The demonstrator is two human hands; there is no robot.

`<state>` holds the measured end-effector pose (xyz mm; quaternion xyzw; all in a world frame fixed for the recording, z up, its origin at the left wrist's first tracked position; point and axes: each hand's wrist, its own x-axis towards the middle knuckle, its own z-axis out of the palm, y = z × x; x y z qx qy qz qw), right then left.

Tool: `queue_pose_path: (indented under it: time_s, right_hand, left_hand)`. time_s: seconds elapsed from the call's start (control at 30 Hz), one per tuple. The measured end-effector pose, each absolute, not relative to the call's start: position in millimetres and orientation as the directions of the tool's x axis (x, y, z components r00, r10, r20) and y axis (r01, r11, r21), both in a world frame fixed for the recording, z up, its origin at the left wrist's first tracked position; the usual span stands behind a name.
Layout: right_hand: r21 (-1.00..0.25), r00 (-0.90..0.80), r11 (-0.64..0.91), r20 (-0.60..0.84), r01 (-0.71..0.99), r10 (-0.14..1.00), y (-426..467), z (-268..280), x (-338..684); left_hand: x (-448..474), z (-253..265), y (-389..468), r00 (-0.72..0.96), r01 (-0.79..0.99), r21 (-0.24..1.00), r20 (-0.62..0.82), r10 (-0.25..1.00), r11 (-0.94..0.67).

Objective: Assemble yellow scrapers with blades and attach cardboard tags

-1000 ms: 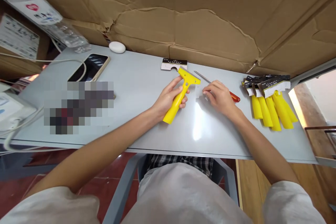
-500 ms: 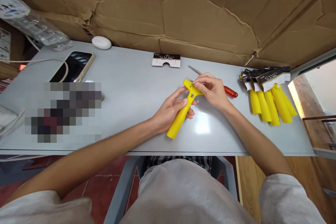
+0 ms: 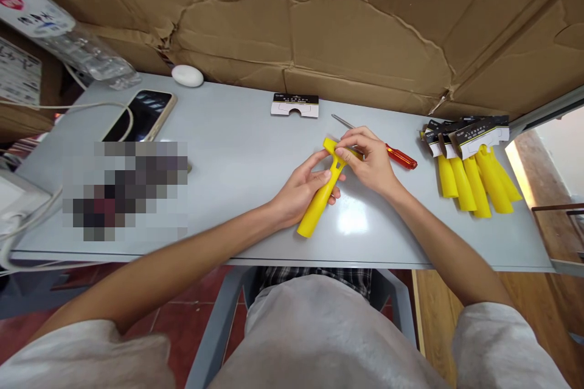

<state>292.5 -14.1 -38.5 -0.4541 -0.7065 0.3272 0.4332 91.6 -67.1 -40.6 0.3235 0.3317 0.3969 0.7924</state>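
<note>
A yellow plastic scraper (image 3: 320,202) with a T-shaped head lies tilted in my left hand (image 3: 298,191), its handle end pointing toward the front edge. My left fingers wrap round the neck, with fingertips showing on the far side. At the head, my right hand (image 3: 375,161) pinches the crossbar; its thumb covers part of the face. Whether a small part sits under those fingertips is hidden. Behind my right hand a screwdriver with a red handle (image 3: 401,157) rests on the table, its shaft partly covered by the hand.
Several yellow scrapers (image 3: 464,185) with black-and-white card sleeves (image 3: 477,138) are piled at the table's right. A loose card sleeve (image 3: 294,107) stands near the cardboard (image 3: 255,30) behind. On the left are a phone (image 3: 141,112), a white oval object (image 3: 187,75), a plastic bottle (image 3: 91,51), cables and a blurred-out patch.
The view has shifted slightly, so everything appears farther right. My right thumb and fingers have settled lower over the scraper's head. My left hand keeps its hold.
</note>
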Motion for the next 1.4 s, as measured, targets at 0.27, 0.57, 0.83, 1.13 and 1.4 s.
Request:
queue_pose_path:
  time_s: [0.27,0.57,0.83,1.13,1.4]
  right_hand:
    - [-0.792,-0.229,0.413,0.345,0.449,0.91,-17.2,-36.7,290.2]
    - [-0.759,-0.185,0.417,0.377,0.5,0.908,-15.5,-39.1,284.8]
    - [-0.657,-0.162,0.47,0.474,0.59,0.866,-2.4,-27.4,312.2]
    - [-0.114,-0.25,0.296,0.305,0.948,0.919,10.6,-11.8,399.5]
    - [-0.334,-0.326,0.307,0.0,0.891,0.945,11.6,-15.7,436.1]
  left_hand:
    - [91.6,-36.3,-67.1,0.467,-0.414,0.765,-0.287,0.836,0.494]
    - [93.3,-37.3,-66.6,0.445,-0.44,0.734,-0.322,0.835,0.517]
    - [92.4,-35.8,-64.9,0.44,-0.481,0.7,-0.328,0.836,0.527]
    - [94.4,-32.8,-63.5,0.341,-0.536,0.675,-0.377,0.862,0.507]
    - [92.9,-34.2,-61.1,0.277,-0.565,0.677,-0.383,0.881,0.472]
